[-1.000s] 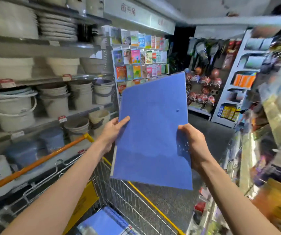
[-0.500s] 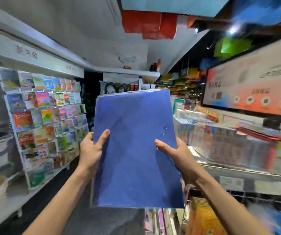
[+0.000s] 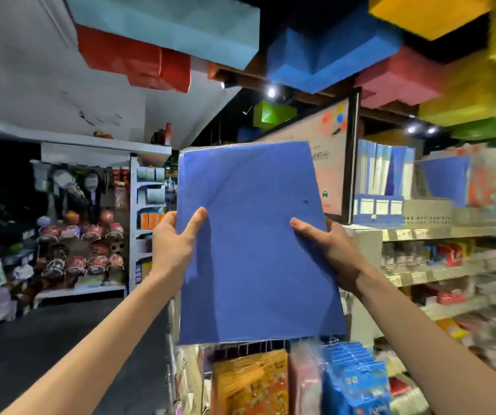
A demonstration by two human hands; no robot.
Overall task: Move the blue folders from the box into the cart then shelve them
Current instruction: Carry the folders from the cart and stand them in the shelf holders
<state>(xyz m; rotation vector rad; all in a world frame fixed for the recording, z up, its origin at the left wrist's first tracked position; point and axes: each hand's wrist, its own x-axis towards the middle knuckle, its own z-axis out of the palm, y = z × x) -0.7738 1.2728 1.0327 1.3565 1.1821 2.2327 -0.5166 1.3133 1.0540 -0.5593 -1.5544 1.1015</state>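
Blue folders [image 3: 255, 250] held upright in mid-air before the shelf [image 3: 450, 232]; left hand [image 3: 175, 247] and right hand [image 3: 330, 250] each grip a side edge; best kept squared, then slid in beside the shelved folders [image 3: 441, 181].

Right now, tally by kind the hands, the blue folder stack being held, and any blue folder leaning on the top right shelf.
Hands: 2, the left hand and the right hand, each gripping a side edge.
Blue folder stack held: 1; the folders in it cannot be counted.
Leaning blue folder on the top shelf: 1.
Total: 4.
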